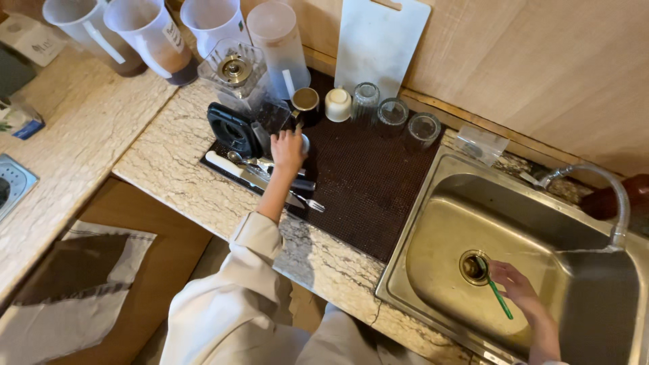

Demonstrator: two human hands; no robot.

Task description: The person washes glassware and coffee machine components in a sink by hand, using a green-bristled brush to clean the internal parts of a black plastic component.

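My left hand point(289, 150) reaches over the dark drying mat point(368, 182) and touches a small item among the cutlery point(270, 177) lying at the mat's left end; whether it grips anything is hidden. A cream sleeve covers that arm. My right hand point(517, 284) is down in the steel sink point(433, 203) and holds a thin green stick-like tool point(495, 289), its tip at the drain point(472, 265).
Upturned glasses point(393, 111) and cups point(338, 104) stand at the mat's back. A white cutting board point(378, 40) leans on the wooden wall. Blender jugs point(152, 37) and a black lid point(233, 130) sit at left. A curved tap point(612, 196) overhangs the sink.
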